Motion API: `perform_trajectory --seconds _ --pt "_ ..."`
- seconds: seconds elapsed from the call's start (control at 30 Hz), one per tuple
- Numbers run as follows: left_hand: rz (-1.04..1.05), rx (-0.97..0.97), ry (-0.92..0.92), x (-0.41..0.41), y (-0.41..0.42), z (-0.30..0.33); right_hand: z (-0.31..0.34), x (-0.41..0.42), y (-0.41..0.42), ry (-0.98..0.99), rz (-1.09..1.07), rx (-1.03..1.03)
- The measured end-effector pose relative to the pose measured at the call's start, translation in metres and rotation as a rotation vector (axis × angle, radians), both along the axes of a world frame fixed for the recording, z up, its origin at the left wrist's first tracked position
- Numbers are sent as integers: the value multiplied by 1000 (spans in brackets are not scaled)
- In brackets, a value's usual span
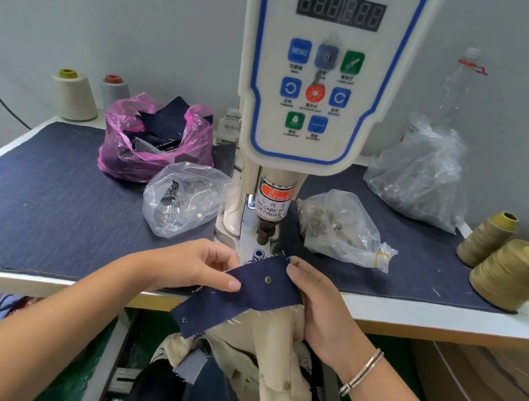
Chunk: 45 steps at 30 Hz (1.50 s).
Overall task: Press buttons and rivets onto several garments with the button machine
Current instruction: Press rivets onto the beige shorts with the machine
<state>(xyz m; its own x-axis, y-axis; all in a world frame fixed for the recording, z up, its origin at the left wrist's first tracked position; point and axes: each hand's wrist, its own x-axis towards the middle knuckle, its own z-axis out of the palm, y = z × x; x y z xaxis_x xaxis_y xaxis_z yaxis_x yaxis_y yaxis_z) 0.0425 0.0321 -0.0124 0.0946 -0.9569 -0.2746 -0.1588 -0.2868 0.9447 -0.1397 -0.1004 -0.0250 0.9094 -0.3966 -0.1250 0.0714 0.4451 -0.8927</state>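
Two bare forearms come in from the bottom corners, no sleeves showing on either one. The left hand (192, 267) wears nothing at all: no ring, no watch, no band. Its thumbnail is short and plain, unpainted. The right hand (319, 307) is just as bare on the fingers, nails trimmed short there too. On the right wrist sits a thin silver bangle (362, 372), a slim metal band of two or three narrow strands running side by side.

One camera on your head, looking forward and down, close to button machine (309, 103) and table (50, 187).
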Motion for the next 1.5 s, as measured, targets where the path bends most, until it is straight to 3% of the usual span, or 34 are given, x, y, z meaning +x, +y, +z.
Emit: perform_trajectory --seconds 0.1,0.3,0.47,0.6,0.7,0.77,0.87,0.97,1.03,1.13,1.23,1.3,1.43,1.5 --pt "-53 -45 -60 -7 9 9 17 -3 16 -5 34 -15" --pt "-131 -137 66 -17 30 46 49 2 41 -31 50 -189" --pt "-130 -132 34 -16 45 76 69 4 43 -94 85 -333" --pt "-48 -227 108 -25 47 89 71 7 46 -155 18 -328" --pt "46 -349 175 -29 48 100 69 2 50 -188 -67 -458" --pt "98 -427 191 -28 50 110 65 0 55 -73 -86 -530" --pt "168 -494 161 -21 53 121 56 -34 54 93 92 -621" --pt "214 -516 111 -11 57 125 55 -60 53 311 274 -972" --pt "224 -489 53 -5 59 126 58 -71 54 325 263 -1062" --pt "252 -437 -5 6 63 123 72 -62 55 204 275 -897" --pt "328 -360 -38 18 70 118 88 -49 58 -5 396 -400" --pt "418 -293 -104 25 73 112 96 -34 63 -117 373 -209" --pt "766 -207 -418 35 82 103 111 4 83 -239 364 -122" --pt "734 -245 -366 34 92 112 113 26 97 -250 338 -122"
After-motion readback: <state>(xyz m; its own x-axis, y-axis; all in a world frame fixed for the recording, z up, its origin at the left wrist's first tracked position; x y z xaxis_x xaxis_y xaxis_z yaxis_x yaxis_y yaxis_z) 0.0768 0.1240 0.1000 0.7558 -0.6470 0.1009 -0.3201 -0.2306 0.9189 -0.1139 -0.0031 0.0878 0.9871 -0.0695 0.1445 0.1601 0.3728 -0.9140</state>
